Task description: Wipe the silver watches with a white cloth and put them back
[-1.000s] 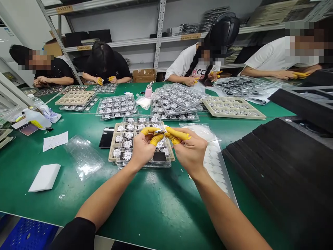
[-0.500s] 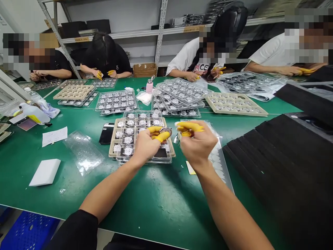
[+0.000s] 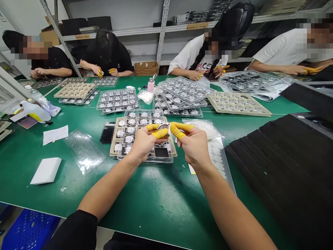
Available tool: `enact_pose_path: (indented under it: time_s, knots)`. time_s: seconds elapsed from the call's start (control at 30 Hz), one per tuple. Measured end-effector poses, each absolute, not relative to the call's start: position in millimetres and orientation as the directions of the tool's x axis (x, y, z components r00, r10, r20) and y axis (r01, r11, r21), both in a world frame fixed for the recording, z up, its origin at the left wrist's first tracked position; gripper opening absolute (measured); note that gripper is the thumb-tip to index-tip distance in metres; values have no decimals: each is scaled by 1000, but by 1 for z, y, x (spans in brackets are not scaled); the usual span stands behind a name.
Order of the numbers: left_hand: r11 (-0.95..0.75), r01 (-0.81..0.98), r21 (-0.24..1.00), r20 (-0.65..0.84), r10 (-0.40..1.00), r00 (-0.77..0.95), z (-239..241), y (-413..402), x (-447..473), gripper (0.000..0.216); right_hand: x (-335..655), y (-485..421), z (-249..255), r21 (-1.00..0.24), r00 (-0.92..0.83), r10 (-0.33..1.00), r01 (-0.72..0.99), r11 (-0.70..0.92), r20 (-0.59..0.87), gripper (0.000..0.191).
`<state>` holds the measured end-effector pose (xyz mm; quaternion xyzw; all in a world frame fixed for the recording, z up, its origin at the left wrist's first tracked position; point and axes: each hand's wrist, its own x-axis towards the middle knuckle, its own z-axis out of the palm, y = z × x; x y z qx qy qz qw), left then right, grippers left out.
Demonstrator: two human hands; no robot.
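One watch case [image 3: 163,127] is gripped by the raised left hand [image 3: 144,141]; beside it, the right hand [image 3: 195,145] pinches one white scrap [image 3: 169,129].

Finger covers [image 3: 178,131] on the left hand [image 3: 144,141] and right hand [image 3: 194,146] are yellow, the watch-like piece [image 3: 162,126] silver, the tabletop [image 3: 145,208] green, and, from the hands, the sheets [image 3: 281,170] at 4 o'clock black, the hole-patterned crate [image 3: 22,232] at 8 blue, the bottle [image 3: 151,86] at 11 pink.

Near tbl [image 3: 145,201] free, tray stack [image 3: 161,152] blocks fwd, blk slabs [image 3: 281,166] block R
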<state>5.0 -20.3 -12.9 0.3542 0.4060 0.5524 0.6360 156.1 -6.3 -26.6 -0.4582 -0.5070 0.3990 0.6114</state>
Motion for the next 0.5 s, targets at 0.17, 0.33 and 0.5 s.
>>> enact_pose_path:
  time_s: [0.17, 0.33, 0.5]
  knots:
    - [-86, -81, 993, 91, 993, 70, -12, -22, -3, 29, 158, -13, -23, -831, 102, 836, 224, 509, 539, 16]
    - [-148, -133, 980, 156, 986, 51, -15, -24, -1, 35, 158, -13, -24, -752, 72, 768, 280, 596, 636, 13]
    - [-187, -262, 947, 177, 982, -61, -25, -19, 8, 30, 155, -12, -29, -649, 107, 668, 389, 653, 736, 11]
